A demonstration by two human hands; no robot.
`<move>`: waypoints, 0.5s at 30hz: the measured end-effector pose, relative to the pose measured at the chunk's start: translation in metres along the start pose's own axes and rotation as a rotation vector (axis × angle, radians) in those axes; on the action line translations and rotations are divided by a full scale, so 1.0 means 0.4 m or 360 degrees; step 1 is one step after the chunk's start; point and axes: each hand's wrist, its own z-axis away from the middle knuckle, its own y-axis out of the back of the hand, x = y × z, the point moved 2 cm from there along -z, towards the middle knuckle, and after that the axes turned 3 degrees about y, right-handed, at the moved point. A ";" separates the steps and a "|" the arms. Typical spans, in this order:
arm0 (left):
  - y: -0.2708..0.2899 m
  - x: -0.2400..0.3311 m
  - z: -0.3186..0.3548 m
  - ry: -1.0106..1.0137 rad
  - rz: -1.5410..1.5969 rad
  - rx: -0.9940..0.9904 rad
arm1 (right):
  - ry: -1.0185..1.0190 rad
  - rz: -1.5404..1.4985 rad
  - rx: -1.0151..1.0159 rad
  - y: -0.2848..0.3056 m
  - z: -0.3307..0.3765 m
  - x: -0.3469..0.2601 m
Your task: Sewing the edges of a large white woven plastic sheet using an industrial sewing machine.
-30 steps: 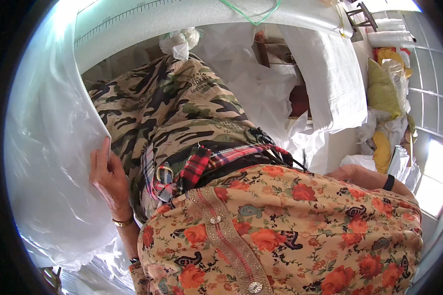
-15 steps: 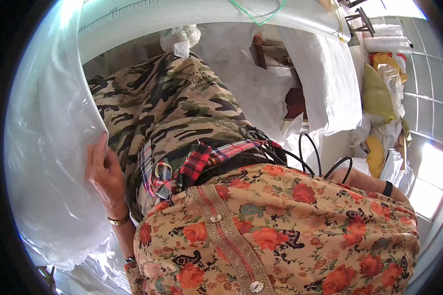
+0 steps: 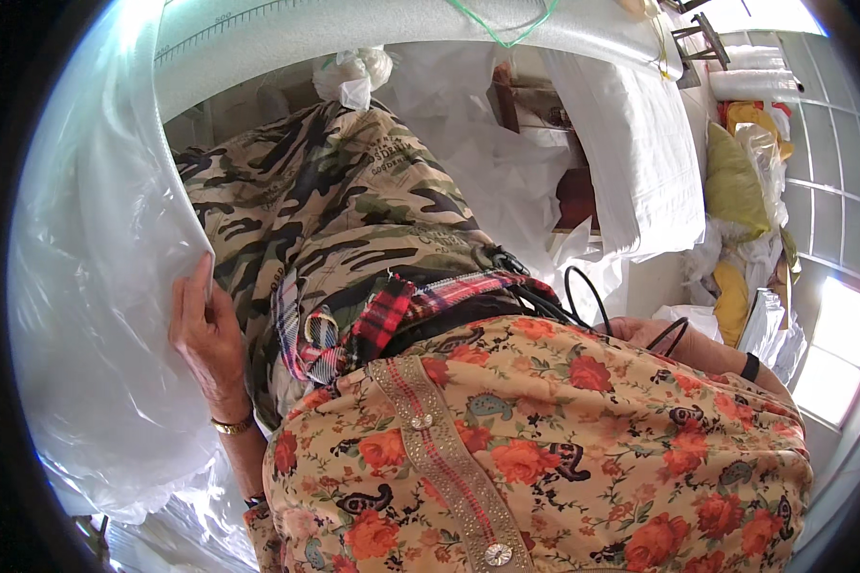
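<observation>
My left hand (image 3: 204, 336) grips the edge of a big clear plastic bag (image 3: 96, 286) at the left, fingers curled over the film. A camouflage-print garment (image 3: 354, 205) lies in front of me, with a red plaid cloth (image 3: 392, 310) over its near end. My right hand (image 3: 645, 334) is low at the right, mostly hidden behind my floral top (image 3: 535, 458). It is closed around a loop of black cable (image 3: 588, 296).
A white foam-wrapped table edge (image 3: 373, 33) curves across the top. White cloth (image 3: 631, 143) hangs at the upper right. Yellow and white bundles (image 3: 736, 181) are stacked at the far right by a tiled wall. Crumpled white plastic (image 3: 354, 74) sits above the garment.
A black cable loop has come into view at my right hand, which has lifted slightly. My left hand has stayed on the bag's edge. The view has shifted a little.
</observation>
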 end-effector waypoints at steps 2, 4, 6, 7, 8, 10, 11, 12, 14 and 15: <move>-0.003 -0.005 0.001 0.0031 -0.0006 -0.0005 | -0.0181 -0.0003 -0.0378 0.051 -0.004 0.006; -0.002 0.010 -0.014 -0.0033 0.0035 0.0026 | -0.0169 0.0111 -0.0356 0.070 -0.006 0.012; -0.005 0.006 -0.014 -0.0068 0.0040 0.0044 | -0.0170 0.0212 -0.0276 0.060 -0.003 0.021; -0.006 0.000 -0.010 -0.0096 0.0057 0.0057 | -0.0177 0.0261 -0.0239 0.052 -0.001 0.020; -0.007 -0.002 -0.008 -0.0081 0.0057 0.0060 | -0.0188 0.0302 -0.0208 0.045 0.001 0.019; -0.005 0.010 -0.012 -0.0027 0.0026 0.0045 | -0.0200 0.0379 -0.0168 0.049 0.002 0.021; -0.003 0.008 -0.013 -0.0024 0.0020 0.0048 | -0.0210 0.0411 -0.0155 0.053 0.002 0.026; -0.001 0.007 -0.013 -0.0045 0.0024 0.0041 | -0.0224 0.0452 -0.0142 0.059 0.001 0.028; 0.001 0.009 -0.011 -0.0062 0.0019 0.0040 | -0.0243 0.0529 -0.0116 0.071 0.003 0.035; -0.001 0.008 -0.013 0.0003 0.0003 -0.0015 | -0.0255 0.0574 -0.0106 0.079 -0.001 0.032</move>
